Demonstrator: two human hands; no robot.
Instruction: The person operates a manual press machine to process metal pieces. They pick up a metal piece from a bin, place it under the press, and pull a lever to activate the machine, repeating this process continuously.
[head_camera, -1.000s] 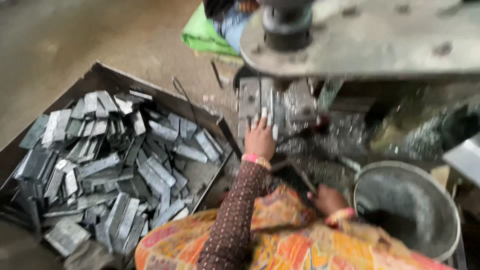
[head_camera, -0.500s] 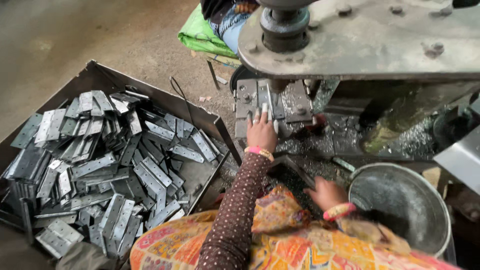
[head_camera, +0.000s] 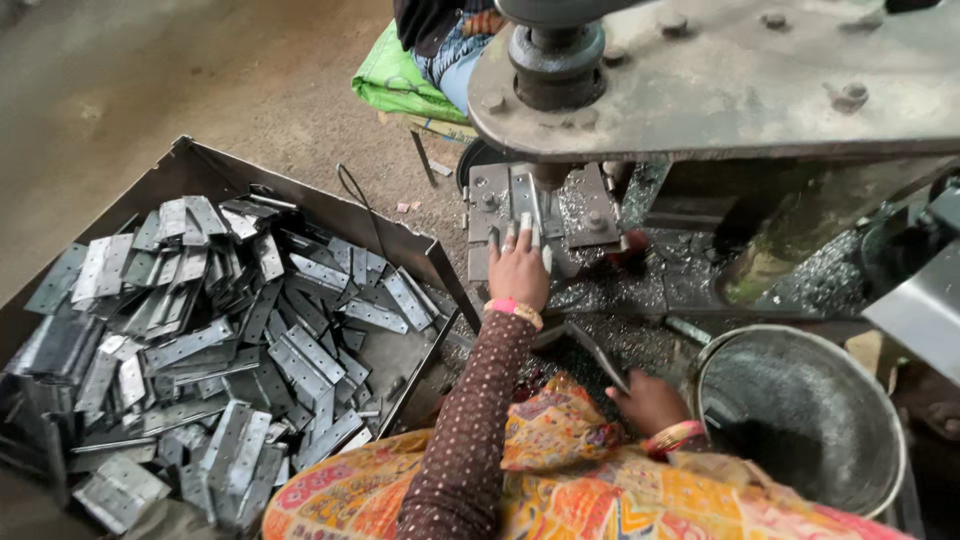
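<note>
My left hand (head_camera: 518, 268) reaches forward to the die block (head_camera: 545, 215) of a heavy press, its fingers on a flat grey metal plate (head_camera: 527, 205) lying under the punch (head_camera: 556, 55). My right hand (head_camera: 650, 400) rests low by my lap, next to a dark flat piece (head_camera: 590, 350); what it grips is hidden. Both wrists wear pink and gold bangles. My sleeve is brown with dots, and bright patterned cloth covers my lap.
A metal tray (head_camera: 190, 165) on the left holds several grey hinge-like plates (head_camera: 230, 330). A round steel tub (head_camera: 800, 415) stands at the right. Metal shavings lie around the press bed (head_camera: 650, 285). A green bag (head_camera: 405, 85) and another person's clothing lie beyond.
My left hand has stayed at the die with the plate. My right hand has shifted slightly lower and left by my lap. The camera has tilted a little.
</note>
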